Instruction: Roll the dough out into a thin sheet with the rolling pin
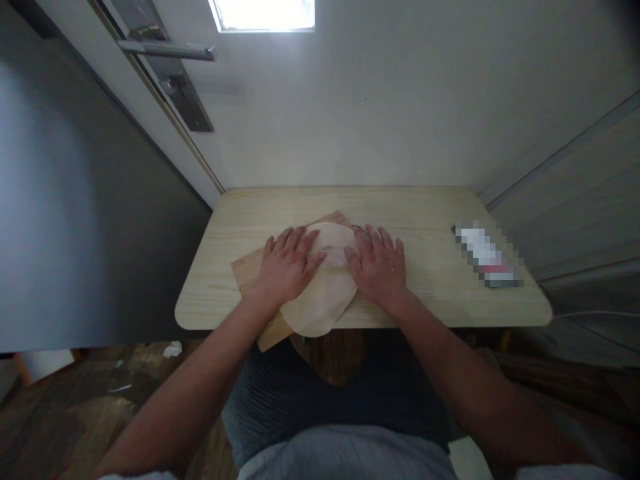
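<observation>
A thin, pale, roundish sheet [320, 300], which looks like rolled-out dough, lies over a wooden board [247, 270] set at an angle on the table. Its near edge reaches past the table's front edge. On the sheet's left side rests my left hand [287, 261], palm down with the fingers spread. My right hand [379, 263] lies flat on the right side, its thumb on the sheet and the other fingers spread toward the back. A whitish, wrinkled patch shows between the two thumbs. Part of the board is hidden under the sheet and hands.
The light wood table [430, 207] stands against a white door with a metal handle [170, 50]. A blurred-out flat object [485, 257] lies at the table's right. A grey panel [100, 220] borders the left. Crumpled white paper [173, 349] lies on the floor.
</observation>
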`<state>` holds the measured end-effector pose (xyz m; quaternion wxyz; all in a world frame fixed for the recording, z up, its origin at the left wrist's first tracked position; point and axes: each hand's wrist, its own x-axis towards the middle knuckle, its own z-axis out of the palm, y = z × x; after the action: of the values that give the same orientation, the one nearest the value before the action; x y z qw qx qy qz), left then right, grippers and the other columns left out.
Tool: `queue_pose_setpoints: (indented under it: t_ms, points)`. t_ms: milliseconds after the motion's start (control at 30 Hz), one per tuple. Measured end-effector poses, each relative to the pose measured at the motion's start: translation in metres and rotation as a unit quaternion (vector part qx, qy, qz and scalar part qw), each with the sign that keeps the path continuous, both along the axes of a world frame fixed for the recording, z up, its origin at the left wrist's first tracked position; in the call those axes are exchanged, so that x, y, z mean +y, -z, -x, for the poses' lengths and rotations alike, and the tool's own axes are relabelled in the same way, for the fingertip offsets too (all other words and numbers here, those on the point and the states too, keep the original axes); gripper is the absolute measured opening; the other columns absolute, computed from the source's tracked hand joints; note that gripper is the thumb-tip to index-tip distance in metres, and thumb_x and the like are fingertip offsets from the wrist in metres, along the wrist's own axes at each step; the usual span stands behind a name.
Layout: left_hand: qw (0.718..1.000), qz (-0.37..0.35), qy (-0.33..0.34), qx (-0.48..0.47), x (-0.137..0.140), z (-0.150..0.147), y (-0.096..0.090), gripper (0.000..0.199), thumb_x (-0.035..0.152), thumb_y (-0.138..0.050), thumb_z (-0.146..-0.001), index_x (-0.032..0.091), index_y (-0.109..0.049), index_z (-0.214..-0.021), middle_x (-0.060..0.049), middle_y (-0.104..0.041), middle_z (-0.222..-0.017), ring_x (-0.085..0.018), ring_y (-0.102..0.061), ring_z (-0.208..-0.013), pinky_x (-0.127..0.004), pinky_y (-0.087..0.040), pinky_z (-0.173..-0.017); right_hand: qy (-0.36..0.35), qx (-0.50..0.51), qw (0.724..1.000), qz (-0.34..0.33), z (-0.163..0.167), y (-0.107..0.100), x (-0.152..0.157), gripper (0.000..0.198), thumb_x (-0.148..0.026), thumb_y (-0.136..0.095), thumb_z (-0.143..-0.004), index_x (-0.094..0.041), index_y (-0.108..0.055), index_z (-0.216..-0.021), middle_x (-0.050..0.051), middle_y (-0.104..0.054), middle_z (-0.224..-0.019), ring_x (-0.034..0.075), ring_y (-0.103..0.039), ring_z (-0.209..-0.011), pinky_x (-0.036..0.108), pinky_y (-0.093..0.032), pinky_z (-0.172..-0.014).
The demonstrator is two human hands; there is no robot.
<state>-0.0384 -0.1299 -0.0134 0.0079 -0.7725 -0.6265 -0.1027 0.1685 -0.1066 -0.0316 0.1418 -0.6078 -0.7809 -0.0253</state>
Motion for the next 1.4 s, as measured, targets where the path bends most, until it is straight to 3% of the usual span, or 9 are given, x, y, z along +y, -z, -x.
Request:
queue_pose_setpoints:
  t_ms: [100, 333, 833, 1100, 1400]
  points:
    - [1.000, 0.003, -0.004, -0.002, 0.005, 0.001, 0.000, 0.056, 0.054, -0.021, -0.105, 0.030, -0.040, -0.153, -0.008, -0.043, -0.159, -0.030, -0.036, -0.146, -0.055, -0.029, -0.117, 0.006, -0.001, 1.000, 0.002, 0.001, 0.002, 0.005, 0.058, -0.050, -0.027, -0.105, -0.022, -0.046, -0.152, 0.013, -0.044, -0.158, 0.037, -0.034, -0.145, 0.061, -0.022, -0.115]
    - [1.000, 0.021, -0.016, -0.013, 0.049, 0.007, 0.003, 0.057, 0.054, -0.020, -0.105, 0.030, -0.039, -0.153, -0.008, -0.043, -0.159, -0.029, -0.039, -0.144, -0.053, -0.031, -0.116, 0.014, -0.005, 1.000, 0.021, 0.009, 0.002, 0.043, 0.057, -0.051, -0.027, -0.105, -0.028, -0.043, -0.154, 0.012, -0.047, -0.156, 0.038, -0.039, -0.142, 0.063, -0.026, -0.113]
    - [0.994, 0.108, 0.003, -0.019, 0.096, 0.017, 0.002, 0.059, 0.056, -0.019, -0.105, 0.030, -0.034, -0.156, -0.010, -0.041, -0.159, -0.030, -0.040, -0.143, -0.052, -0.032, -0.115, -0.021, -0.019, 0.990, 0.140, 0.008, -0.009, 0.086, 0.062, -0.056, -0.024, -0.104, -0.028, -0.035, -0.158, 0.012, -0.039, -0.161, 0.036, -0.039, -0.144, 0.060, -0.034, -0.112]
    - [0.996, 0.086, 0.004, -0.027, 0.088, 0.016, 0.004, 0.059, 0.055, -0.018, -0.105, 0.029, -0.037, -0.155, -0.010, -0.044, -0.157, -0.029, -0.041, -0.142, -0.050, -0.034, -0.114, -0.027, -0.014, 0.994, 0.102, 0.008, -0.003, 0.082, 0.060, -0.053, -0.025, -0.105, -0.026, -0.037, -0.157, 0.013, -0.041, -0.160, 0.038, -0.040, -0.142, 0.060, -0.034, -0.111]
    - [0.999, 0.031, -0.016, -0.025, 0.056, 0.007, 0.004, 0.061, 0.059, -0.024, -0.103, 0.028, -0.039, -0.153, -0.009, -0.045, -0.156, -0.030, -0.043, -0.140, -0.048, -0.035, -0.113, -0.014, -0.005, 0.999, 0.039, 0.006, -0.002, 0.046, 0.059, -0.051, -0.028, -0.105, -0.025, -0.040, -0.156, 0.013, -0.043, -0.159, 0.037, -0.039, -0.142, 0.059, -0.028, -0.113]
